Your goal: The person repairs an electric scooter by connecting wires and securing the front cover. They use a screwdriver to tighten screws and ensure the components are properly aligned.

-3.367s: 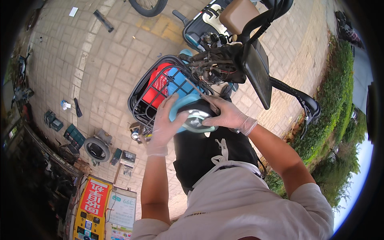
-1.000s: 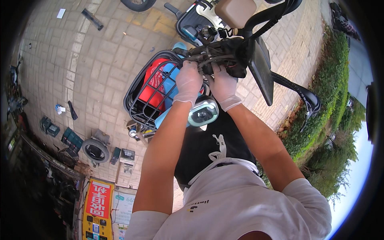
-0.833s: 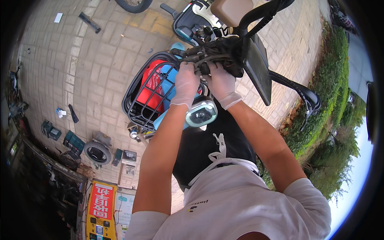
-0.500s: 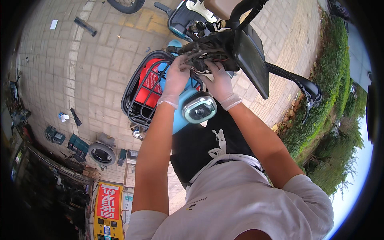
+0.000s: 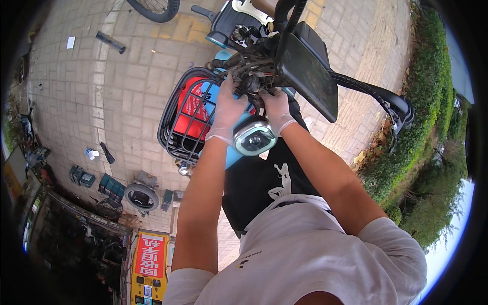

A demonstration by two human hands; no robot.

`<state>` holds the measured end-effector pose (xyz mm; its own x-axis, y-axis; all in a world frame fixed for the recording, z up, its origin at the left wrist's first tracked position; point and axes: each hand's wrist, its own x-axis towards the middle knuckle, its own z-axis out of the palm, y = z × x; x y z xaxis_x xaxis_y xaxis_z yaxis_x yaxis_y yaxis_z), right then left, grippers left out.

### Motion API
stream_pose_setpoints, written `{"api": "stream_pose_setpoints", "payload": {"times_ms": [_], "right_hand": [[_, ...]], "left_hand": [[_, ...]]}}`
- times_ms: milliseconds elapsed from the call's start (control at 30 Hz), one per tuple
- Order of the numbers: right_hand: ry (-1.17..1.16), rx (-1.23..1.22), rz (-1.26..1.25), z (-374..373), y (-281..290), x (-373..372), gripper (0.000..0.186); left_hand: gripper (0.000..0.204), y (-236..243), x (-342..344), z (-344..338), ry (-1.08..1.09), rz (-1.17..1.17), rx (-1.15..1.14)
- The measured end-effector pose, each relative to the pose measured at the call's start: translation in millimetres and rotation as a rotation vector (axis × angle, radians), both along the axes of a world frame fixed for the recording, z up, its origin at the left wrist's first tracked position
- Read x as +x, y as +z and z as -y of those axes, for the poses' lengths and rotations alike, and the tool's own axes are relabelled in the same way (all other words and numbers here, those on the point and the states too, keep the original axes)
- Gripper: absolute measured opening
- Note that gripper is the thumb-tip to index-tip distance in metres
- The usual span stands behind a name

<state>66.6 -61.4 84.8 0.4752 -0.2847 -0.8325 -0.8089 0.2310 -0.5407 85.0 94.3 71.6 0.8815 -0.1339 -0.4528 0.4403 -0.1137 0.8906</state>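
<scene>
My left hand (image 5: 230, 109), in a thin translucent glove, reaches into a tangle of dark wires (image 5: 251, 71) at the opened front of a light-blue electric scooter. Its fingers are closed among the wires, their tips partly hidden. Close by on the right, my right hand (image 5: 278, 108), gloved alike, has its fingers curled in at the lower edge of the same bundle. Just below both hands sits the scooter's round-cornered headlight (image 5: 254, 138) with its chrome rim. A black wire basket (image 5: 168, 124) holding something red and blue is beside my left hand.
A dark flat mirror-like panel (image 5: 307, 76) and a black handlebar part (image 5: 373, 91) stick out to the right. Tiled paving (image 5: 137, 91) surrounds the scooter. A loose tyre (image 5: 142, 197) and green-black battery-like boxes (image 5: 111, 187) lie at left; a hedge (image 5: 424, 101) borders the right.
My right hand has drawn down slightly, its fingers now more curled. My left hand stays at the wires. The dark panel has shifted a little left in the view.
</scene>
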Motion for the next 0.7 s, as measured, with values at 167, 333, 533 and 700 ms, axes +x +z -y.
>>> {"api": "stream_pose_setpoints", "payload": {"times_ms": [167,333,533,700], "right_hand": [[0.076,-0.239,0.229,4.0,-15.9,-11.0,0.019],[0.579,-0.54,0.234,14.6,-36.9,-6.8,0.023],[0.704,-0.475,0.035,-0.5,-19.8,14.6,0.023],[0.409,0.0,0.007,10.5,-8.2,14.4,0.021]], "left_hand": [[0.112,14.2,-1.6,24.4,-0.138,0.124,0.467],[0.11,17.7,13.0,10.6,-0.175,0.073,0.324],[0.086,8.2,14.1,3.3,-0.048,0.064,0.282],[0.098,11.9,16.4,9.4,-0.079,0.039,0.339]]}}
